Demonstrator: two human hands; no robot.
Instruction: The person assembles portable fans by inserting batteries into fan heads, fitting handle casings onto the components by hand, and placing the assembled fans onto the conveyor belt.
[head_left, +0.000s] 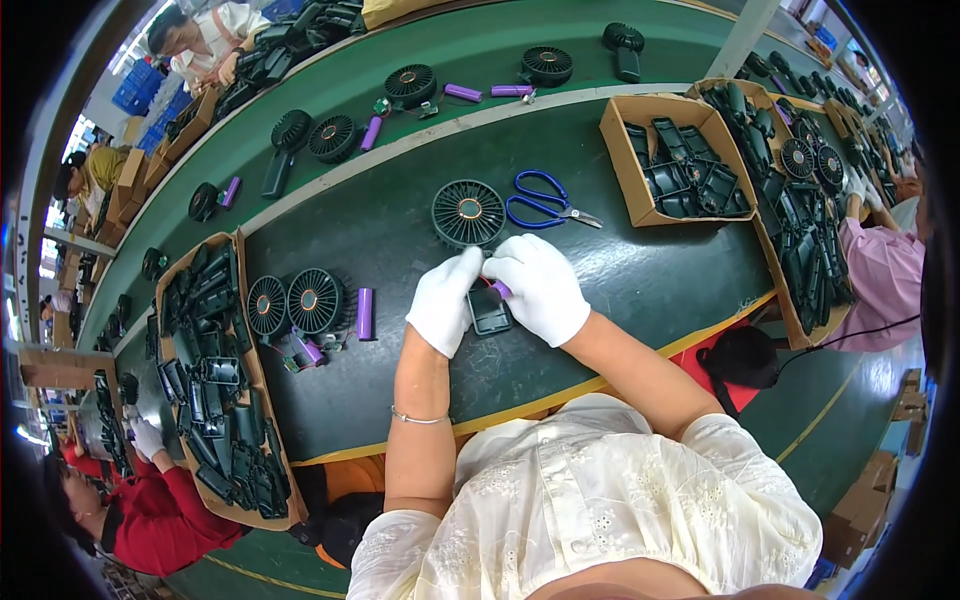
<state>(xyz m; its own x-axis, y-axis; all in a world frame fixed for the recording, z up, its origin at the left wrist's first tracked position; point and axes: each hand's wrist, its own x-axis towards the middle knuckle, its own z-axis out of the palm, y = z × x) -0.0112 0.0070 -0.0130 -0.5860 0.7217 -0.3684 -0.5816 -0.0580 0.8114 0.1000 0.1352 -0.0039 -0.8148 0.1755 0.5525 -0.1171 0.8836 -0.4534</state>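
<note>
A dark handheld fan (468,212) lies in front of me, its round grille pointing away and its open handle shell (490,318) toward me. My left hand (445,303), in a white glove, grips the fan at the neck and the left side of the handle. At the handle's right side, my gloved right hand (543,290) has its fingers closed around a purple battery cell (501,289), mostly hidden by the glove. Thin red wire shows between the fingertips. Blue-handled scissors (540,200) lie beyond my right hand.
Left of me are two fan heads (315,300) and a loose purple battery (366,314). Cardboard boxes of dark plastic shells stand at left (240,400) and right (648,212). A green conveyor belt (300,200) carrying fans and batteries runs along the far side. Co-workers sit at both sides.
</note>
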